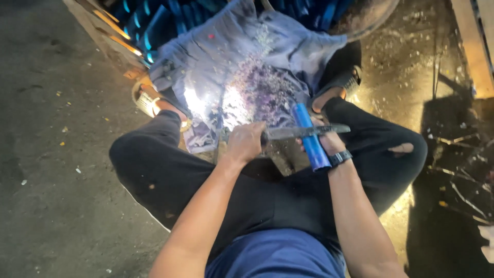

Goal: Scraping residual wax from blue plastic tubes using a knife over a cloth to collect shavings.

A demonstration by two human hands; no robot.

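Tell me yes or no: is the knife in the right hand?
No, the left hand grips the knife, whose blade lies across the blue tube held in the right hand.

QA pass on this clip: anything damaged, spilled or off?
Yes. Pale shavings lie scattered over the grey cloth ahead of the knees. The black trousers have a tear at one knee. The left hand holds a large knife across the blue tube in the right hand.

grey cloth (pixel 247 56) with shavings | sandals (pixel 146 100) | wooden plank (pixel 471 46) | concrete floor (pixel 51 154)
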